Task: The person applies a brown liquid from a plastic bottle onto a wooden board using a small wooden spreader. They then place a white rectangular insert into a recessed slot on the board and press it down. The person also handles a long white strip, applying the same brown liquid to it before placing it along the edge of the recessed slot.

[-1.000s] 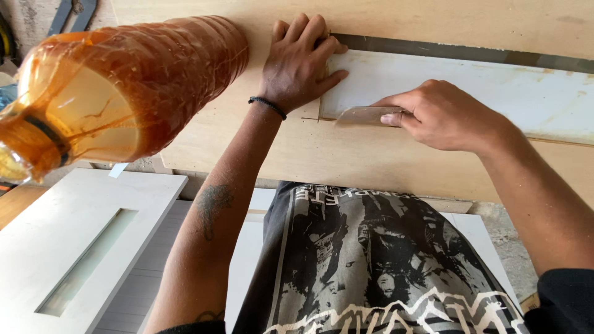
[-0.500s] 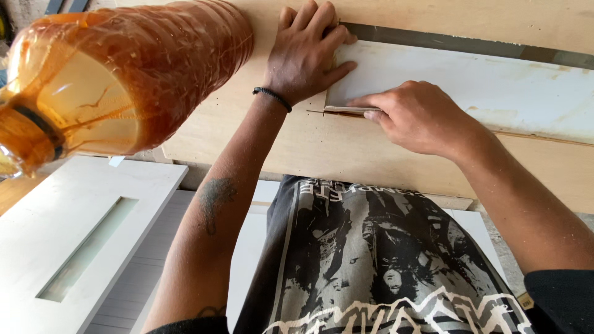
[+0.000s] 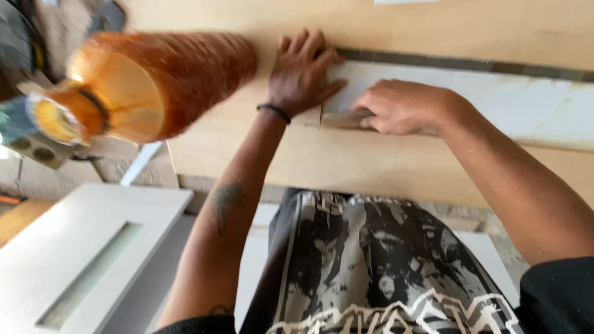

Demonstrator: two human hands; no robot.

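My left hand lies flat, fingers spread, on the left end of a long white panel set into a plywood board. My right hand grips a thin flat scraper blade and presses it along the white panel's near edge, close to its left corner. The two hands are almost touching. A black band sits on my left wrist. The frame is blurred by motion.
A large amber plastic bottle lies on its side on the board's left end, cap towards the left. Below the board a white door panel with a long glass slot lies flat. Dark tools lie at the top left.
The camera has swung, so everything sits lower and further right in the frame. My right hand has slid the blade left along the panel's edge towards my left hand, which stayed pressed down.
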